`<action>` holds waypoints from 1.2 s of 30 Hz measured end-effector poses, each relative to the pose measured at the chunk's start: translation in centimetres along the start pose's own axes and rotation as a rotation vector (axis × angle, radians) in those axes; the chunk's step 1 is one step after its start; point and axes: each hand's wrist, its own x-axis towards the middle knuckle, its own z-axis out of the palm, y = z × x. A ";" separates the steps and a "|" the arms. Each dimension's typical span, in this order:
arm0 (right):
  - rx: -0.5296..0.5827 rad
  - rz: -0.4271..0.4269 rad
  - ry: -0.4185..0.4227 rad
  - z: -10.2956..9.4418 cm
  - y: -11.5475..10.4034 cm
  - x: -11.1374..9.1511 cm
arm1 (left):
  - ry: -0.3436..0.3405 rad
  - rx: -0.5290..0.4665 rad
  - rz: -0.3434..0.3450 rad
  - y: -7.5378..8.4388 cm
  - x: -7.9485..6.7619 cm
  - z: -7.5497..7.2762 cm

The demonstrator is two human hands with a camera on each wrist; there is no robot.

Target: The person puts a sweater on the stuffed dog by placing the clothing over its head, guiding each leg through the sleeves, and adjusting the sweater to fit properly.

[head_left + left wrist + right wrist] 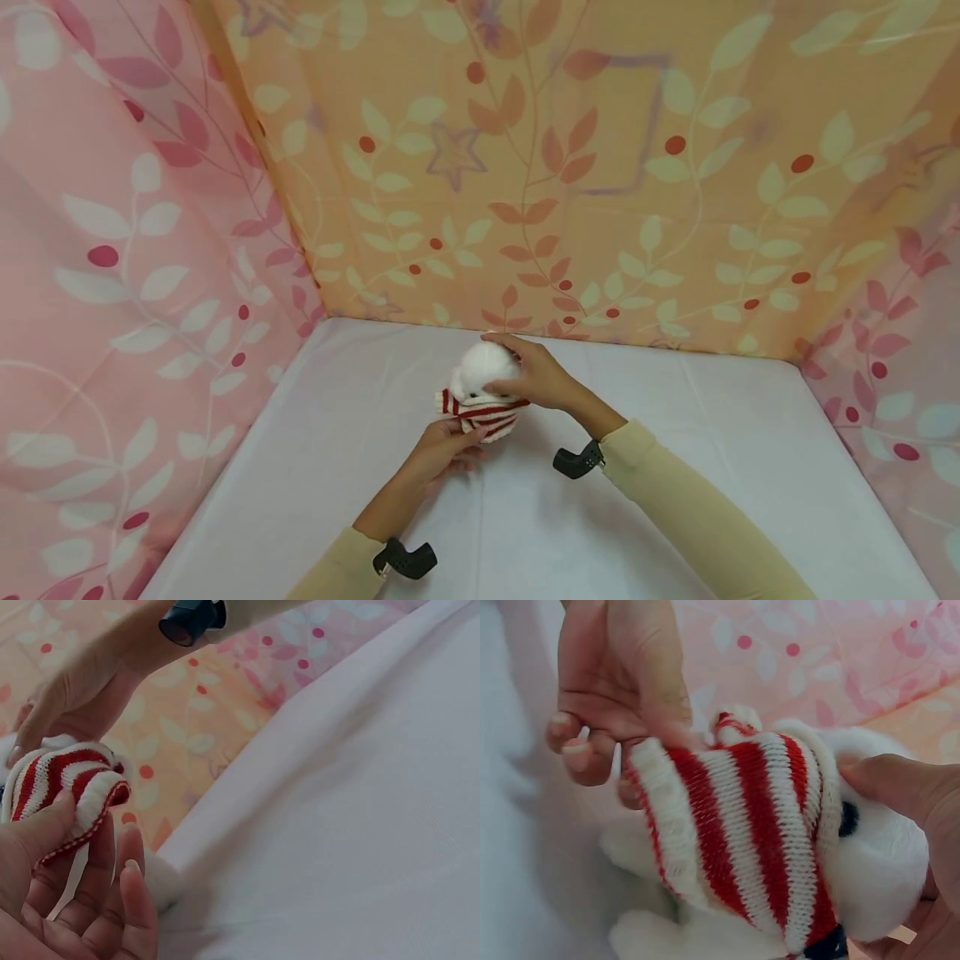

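Note:
A white plush toy [476, 364] wears a red-and-white striped knitted sweater [491, 410] above the middle of the table. My right hand [543, 377] grips the toy's head, thumb on one side of the face. In the right wrist view, that thumb [889, 780] lies near a dark eye [848, 819], and the white legs [641, 934] stick out past the sweater's hem. My left hand [435, 454] pinches the hem between thumb and fingers. In the left wrist view, this hem [94, 814] is lifted off the body, with a white limb [159, 877] behind the fingers.
A white-covered table [300, 483] lies beneath both hands. Patterned cloth walls enclose it: pink cloth [172, 333] at left, orange cloth [480, 225] at the back, and pink again at right. A black camera mount sits on each wrist over beige sleeves [675, 492].

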 end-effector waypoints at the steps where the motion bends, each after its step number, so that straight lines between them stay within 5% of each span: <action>1: -0.003 0.003 0.006 0.0 0.1 0.1 | -0.009 0.017 -0.003 -0.1 0.0 0.0; 14: 0.114 0.084 0.009 -0.6 0.6 0.5 | -0.125 0.194 -0.039 -1.2 -0.1 -0.1; 25: 0.145 0.125 0.006 -0.6 0.6 -0.1 | 0.021 0.189 -0.041 -0.3 1.7 -2.3; 29: 0.253 0.164 0.104 -0.9 1.2 -0.6 | 0.038 0.111 -0.076 0.2 2.0 -3.0; 33: 0.387 0.326 0.274 -0.8 2.6 -1.3 | 0.049 0.046 -0.091 0.5 2.1 -3.5; 36: 0.398 0.454 0.308 -0.3 4.1 -2.1 | 0.057 0.027 -0.083 0.5 2.1 -3.8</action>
